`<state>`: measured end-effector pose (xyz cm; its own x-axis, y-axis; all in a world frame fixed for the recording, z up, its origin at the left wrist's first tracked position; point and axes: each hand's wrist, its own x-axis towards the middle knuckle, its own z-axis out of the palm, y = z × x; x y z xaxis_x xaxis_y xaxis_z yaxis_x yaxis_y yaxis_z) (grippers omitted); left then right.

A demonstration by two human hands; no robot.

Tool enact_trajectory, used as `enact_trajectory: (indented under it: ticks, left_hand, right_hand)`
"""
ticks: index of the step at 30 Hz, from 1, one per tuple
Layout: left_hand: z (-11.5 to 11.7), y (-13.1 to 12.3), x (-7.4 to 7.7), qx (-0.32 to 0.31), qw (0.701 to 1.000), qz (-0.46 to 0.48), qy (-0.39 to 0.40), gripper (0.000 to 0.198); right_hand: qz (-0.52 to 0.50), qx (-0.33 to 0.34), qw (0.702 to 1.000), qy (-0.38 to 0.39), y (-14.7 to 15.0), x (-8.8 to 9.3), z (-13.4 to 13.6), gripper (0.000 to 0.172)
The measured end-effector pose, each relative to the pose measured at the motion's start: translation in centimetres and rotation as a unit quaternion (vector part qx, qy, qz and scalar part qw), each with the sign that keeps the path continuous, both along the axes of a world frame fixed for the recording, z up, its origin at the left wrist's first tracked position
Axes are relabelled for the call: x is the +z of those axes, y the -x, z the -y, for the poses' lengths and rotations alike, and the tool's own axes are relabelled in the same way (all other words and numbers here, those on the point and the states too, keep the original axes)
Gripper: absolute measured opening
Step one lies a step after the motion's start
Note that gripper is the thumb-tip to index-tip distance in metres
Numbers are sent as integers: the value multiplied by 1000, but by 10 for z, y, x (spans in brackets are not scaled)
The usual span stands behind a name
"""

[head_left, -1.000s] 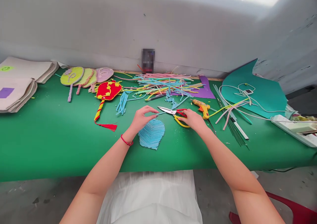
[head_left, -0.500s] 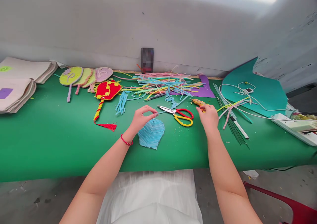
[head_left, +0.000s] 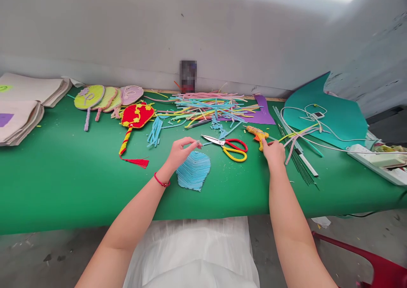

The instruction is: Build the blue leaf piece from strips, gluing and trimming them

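Blue ribbed panel (head_left: 193,171), one, lay on the green table (head_left: 95,186) beside the left hand (head_left: 183,152), whose fingertips pinched a thin blue stem (head_left: 208,143). Right hand (head_left: 274,153) touched the glue gun (head_left: 258,133) at its handle (whether closed on it could not be told), scissors (head_left: 226,146) between the hands, heaped stems (head_left: 210,107) beyond

Left hand (head_left: 180,151) pinched, right hand (head_left: 274,153) outstretched

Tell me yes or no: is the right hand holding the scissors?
No, the scissors lie on the green table, while the right hand is at the glue gun.
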<state>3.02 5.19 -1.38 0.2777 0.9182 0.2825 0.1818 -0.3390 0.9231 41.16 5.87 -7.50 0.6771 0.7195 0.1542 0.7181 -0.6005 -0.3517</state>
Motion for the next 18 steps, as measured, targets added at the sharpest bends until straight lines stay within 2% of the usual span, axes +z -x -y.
enact_trajectory:
  ticks: [5, 11, 18]
  left_hand:
    - [0, 0, 2, 1, 1000, -4, 16, 35]
    - [1, 0, 2, 1, 1000, 7, 7, 31]
    - [3, -1, 3, 4, 1000, 5, 13, 23]
  right_hand:
    - [0, 10, 1000, 2, -1, -1, -10, 59]
    - [1, 12, 1000, 27, 3, 2, -22, 49]
    - [6, 20, 1000, 1, 11, -1, -25, 42]
